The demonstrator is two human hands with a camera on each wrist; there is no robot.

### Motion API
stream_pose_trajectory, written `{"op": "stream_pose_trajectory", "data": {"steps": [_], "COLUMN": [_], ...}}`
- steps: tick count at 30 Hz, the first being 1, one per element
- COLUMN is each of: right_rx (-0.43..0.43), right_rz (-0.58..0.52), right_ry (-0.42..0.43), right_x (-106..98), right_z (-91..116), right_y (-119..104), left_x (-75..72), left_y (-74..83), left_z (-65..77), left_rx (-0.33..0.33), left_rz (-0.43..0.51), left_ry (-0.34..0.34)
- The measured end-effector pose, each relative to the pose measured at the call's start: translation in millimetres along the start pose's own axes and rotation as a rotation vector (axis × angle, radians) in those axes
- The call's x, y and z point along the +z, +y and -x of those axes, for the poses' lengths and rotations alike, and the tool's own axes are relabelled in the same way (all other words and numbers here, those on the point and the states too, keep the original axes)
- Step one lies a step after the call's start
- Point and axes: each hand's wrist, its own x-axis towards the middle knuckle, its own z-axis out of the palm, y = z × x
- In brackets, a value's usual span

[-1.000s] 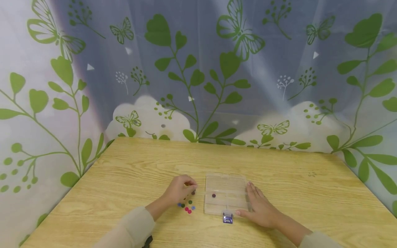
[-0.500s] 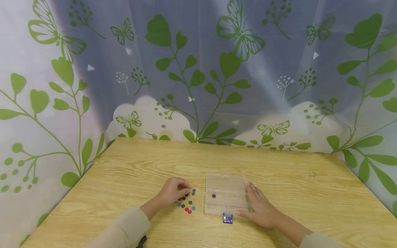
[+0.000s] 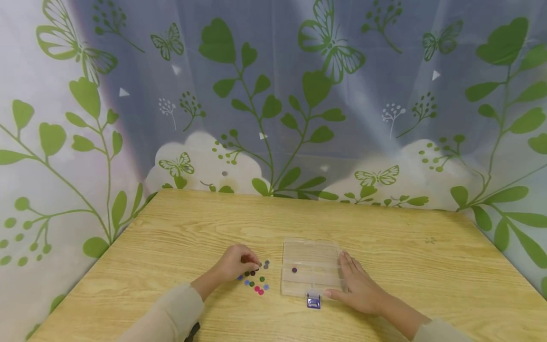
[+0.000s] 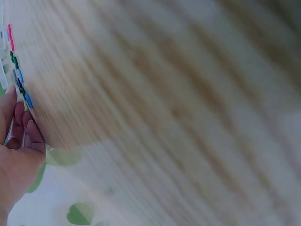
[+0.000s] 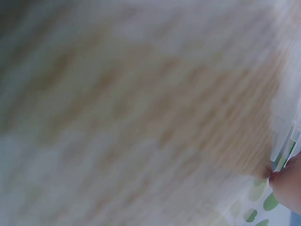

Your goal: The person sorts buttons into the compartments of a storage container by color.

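Note:
My left hand (image 3: 238,262) is bent over a cluster of small coloured buttons (image 3: 262,279), its thumb and fingertips down among the dark and grey ones. Whether a button is pinched there cannot be made out; in the left wrist view the fingertips (image 4: 19,110) lie beside buttons seen edge-on (image 4: 19,75). A clear plastic divided box (image 3: 299,289) lies right of the cluster, with one dark purple button (image 3: 294,270) in a left compartment. Against the box's right side rest the straight fingers of my right hand (image 3: 361,289), its thumb touching the front edge.
A blue-purple latch (image 3: 314,301) sticks out at the box's front edge. The wooden table (image 3: 205,218) runs back to a curtain (image 3: 273,142) printed with leaves and butterflies. A dark object (image 3: 193,331) shows partly below the left sleeve.
My left hand has drawn back a little to the left, uncovering grey and dark buttons that it hid before. The right hand and the box have stayed in place.

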Motion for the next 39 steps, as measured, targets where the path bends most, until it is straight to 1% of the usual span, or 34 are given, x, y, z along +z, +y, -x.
{"op": "stream_pose_trajectory", "data": {"steps": [9, 23, 33, 39], "right_rx": [-0.007, -0.008, -0.007, -0.009], "right_rz": [0.005, 0.001, -0.002, 0.003], "right_ry": [0.007, 0.008, 0.0, 0.003], "right_x": [2.0, 1.3, 0.9, 0.5], "right_z": [-0.6, 0.0, -0.4, -0.7], "right_y": [2.3, 1.9, 2.2, 2.6], "left_x": [0.1, 0.7, -2.6, -3.2], "left_y": [-2.5, -1.7, 3.7, 3.0], "left_z": [-0.8, -1.0, 0.7, -0.6], "left_rx": [-0.003, -0.009, -0.047, -0.021], "left_rz": [-0.013, -0.056, -0.024, -0.03], "left_ry": [-0.028, -0.028, -0.037, -0.044]}}
